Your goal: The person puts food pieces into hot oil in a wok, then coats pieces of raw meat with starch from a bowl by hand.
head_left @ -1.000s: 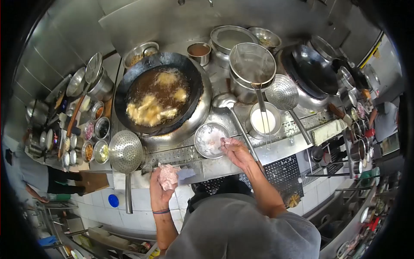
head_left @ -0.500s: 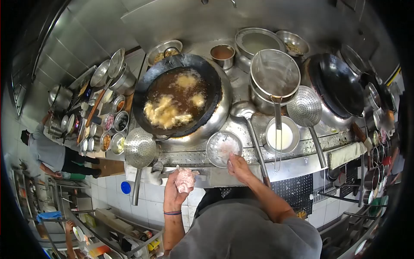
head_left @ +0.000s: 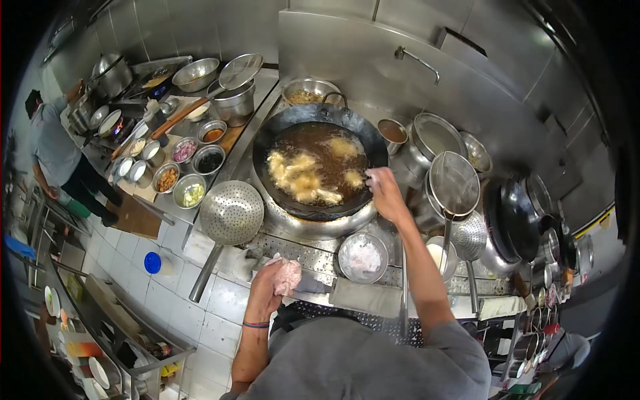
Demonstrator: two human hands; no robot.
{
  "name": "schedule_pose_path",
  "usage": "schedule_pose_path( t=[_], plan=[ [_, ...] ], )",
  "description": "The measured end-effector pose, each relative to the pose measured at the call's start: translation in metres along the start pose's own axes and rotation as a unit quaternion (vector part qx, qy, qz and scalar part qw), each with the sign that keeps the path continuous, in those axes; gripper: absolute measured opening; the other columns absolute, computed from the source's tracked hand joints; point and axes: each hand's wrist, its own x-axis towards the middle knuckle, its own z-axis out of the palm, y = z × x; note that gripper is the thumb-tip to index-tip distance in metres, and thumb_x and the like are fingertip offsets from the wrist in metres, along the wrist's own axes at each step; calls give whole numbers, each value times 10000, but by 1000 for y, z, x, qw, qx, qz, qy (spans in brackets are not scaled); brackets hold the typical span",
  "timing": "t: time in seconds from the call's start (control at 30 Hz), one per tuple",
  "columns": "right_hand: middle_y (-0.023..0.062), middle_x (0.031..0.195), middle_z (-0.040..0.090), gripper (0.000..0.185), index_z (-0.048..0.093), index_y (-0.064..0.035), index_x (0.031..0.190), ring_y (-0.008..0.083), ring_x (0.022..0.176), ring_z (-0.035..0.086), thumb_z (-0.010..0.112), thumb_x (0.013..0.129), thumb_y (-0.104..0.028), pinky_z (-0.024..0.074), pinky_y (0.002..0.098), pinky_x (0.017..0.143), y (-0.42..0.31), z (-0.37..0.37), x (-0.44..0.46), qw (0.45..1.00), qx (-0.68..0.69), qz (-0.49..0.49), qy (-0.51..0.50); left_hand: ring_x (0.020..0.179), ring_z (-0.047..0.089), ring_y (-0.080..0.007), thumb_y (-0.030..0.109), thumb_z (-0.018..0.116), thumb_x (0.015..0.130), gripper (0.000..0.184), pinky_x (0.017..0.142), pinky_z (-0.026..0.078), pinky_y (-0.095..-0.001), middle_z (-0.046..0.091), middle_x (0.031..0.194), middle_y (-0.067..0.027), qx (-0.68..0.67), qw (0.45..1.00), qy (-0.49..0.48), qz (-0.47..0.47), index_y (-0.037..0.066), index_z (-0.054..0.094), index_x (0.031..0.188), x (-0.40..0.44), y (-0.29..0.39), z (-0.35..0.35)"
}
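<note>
Pink raw meat [head_left: 287, 276] lies cupped in your left hand [head_left: 268, 285], bulging right, beyond your palm. Your right hand [head_left: 385, 190], fingers bunched, hovers by the right rim of the wok [head_left: 280, 123]; its grip cannot be told.

The wok [head_left: 267, 143] is dark, matt metal. Right of it, the tap [head_left: 419, 60] is glossy metal. Below it, the towel [head_left: 365, 297] is matt cloth.

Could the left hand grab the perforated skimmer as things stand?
Probably not cleanly: the left hand is taken up with a raw-looking pink lump. The way itself looks free, though; the handle of the skimmer juts past the counter edge, with nothing visible between.
</note>
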Motion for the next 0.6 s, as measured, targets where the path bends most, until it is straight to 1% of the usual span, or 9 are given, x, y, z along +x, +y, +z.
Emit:
schedule_pose_path(
  t=[0.03, 0.1, 0.2, 0.23, 0.33, 0.37, 0.43, 0.53, 0.6],
  plan=[
    [212, 1033, 597, 225, 595, 8, 1152, 356, 1015, 608, 541, 935, -14, 496, 440, 851, 22, 3, 19, 992, -97, -71, -47, 769, 691, -205, 316, 541, 967, 308, 520, 529, -318, 703, 960, -98, 25, 1000, -5, 5, 52, 608, 1112, 2, -1, 0],
    [252, 1180, 595, 286, 649, -2, 1114, 383, 1119, 581, 559, 847, 46, 493, 457, 885, 72, 17, 47, 967, -197, 10, -164, 784, 693, -204, 289, 527, 979, 291, 524, 536, -319, 699, 983, -104, 46, 999, -2, 5, 49, 594, 1130, 2, -3, 6],
    [236, 1155, 636, 344, 635, 9, 1155, 397, 1080, 612, 568, 820, 49, 497, 474, 888, 76, 12, 56, 959, -265, 6, -102, 803, 695, -204, 259, 507, 995, 280, 534, 547, -327, 691, 1020, -114, 61, 998, -22, 6, 45, 566, 1166, 7, -10, 20],
    [210, 1058, 679, 308, 642, 11, 1148, 393, 982, 652, 591, 844, 11, 514, 462, 848, 76, 14, 46, 942, -314, -108, 57, 809, 695, -205, 251, 501, 1000, 280, 539, 550, -331, 688, 1032, -118, 62, 998, -30, 6, 43, 555, 1180, 9, -11, 22],
    [184, 1123, 675, 342, 642, -17, 1217, 346, 980, 665, 654, 877, -57, 529, 444, 870, -3, -17, 1, 994, -90, -11, 68, 815, 688, -186, 239, 530, 1003, 297, 537, 554, -312, 679, 1031, -96, 56, 995, -86, -20, 39, 533, 1223, 21, -15, 29],
    [167, 1116, 678, 339, 631, -10, 1234, 304, 966, 668, 629, 934, -167, 534, 421, 856, -5, -14, -27, 997, 3, 79, 18, 836, 684, -180, 230, 527, 1002, 292, 536, 549, -316, 677, 1033, -96, 56, 995, -85, -21, 48, 532, 1230, 21, -14, 38],
    [140, 1101, 679, 448, 617, 1, 1252, 231, 941, 667, 535, 1015, -369, 539, 383, 837, -18, -7, -92, 948, 191, 245, -74, 830, 690, -202, 239, 501, 1004, 296, 560, 566, -327, 679, 1041, -109, 62, 993, -101, -20, 44, 532, 1224, 34, -22, 52],
    [132, 1083, 685, 651, 603, -1, 1280, 200, 917, 664, 382, 1034, -562, 541, 363, 826, -44, 24, -144, 803, 429, 398, -112, 822, 691, -194, 242, 492, 1005, 296, 566, 576, -328, 680, 1039, -105, 105, 984, -141, -35, 40, 556, 1213, 53, -33, 81],
    [127, 1035, 696, 570, 622, 4, 1260, 189, 897, 663, 461, 1030, -492, 539, 359, 814, -37, 32, -152, 793, 462, 384, -101, 816, 689, -183, 244, 495, 1006, 292, 561, 578, -324, 685, 1021, -96, 163, 974, -149, -46, 44, 572, 1204, 67, -45, 95]
  ],
)
